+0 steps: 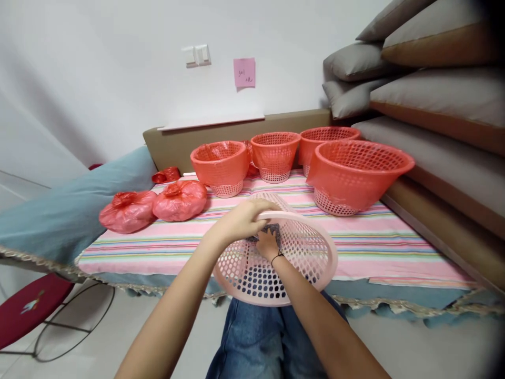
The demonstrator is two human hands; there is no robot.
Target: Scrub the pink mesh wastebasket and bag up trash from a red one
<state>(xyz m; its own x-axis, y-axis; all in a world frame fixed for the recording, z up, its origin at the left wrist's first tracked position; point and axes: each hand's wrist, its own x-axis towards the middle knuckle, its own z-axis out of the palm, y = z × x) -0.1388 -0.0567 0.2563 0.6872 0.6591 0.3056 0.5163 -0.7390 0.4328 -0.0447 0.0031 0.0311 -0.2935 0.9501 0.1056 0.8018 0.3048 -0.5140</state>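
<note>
My left grip is closed over the far rim of a round, pale pink, perforated plastic basket. The basket tilts with its wide mouth toward me, over the near edge of a pink, multicoloured-striped cloth and above my blue denim trousers. My right grip, a thin dark band at its wrist, reaches inside, fingers spread and unclenched, against a crumpled dark grey cloth at the inner wall.

Farther off on the striped cloth stand four pale perforated baskets covered in red plastic film, two left of the others. To the far left sit two rounded, knotted red plastic bags, side by side, with crumpled red plastic just behind. Grey-and-brown cushions are piled at right. A pink square paper note hangs on the white wall; a round dark red stool stands at near left.
</note>
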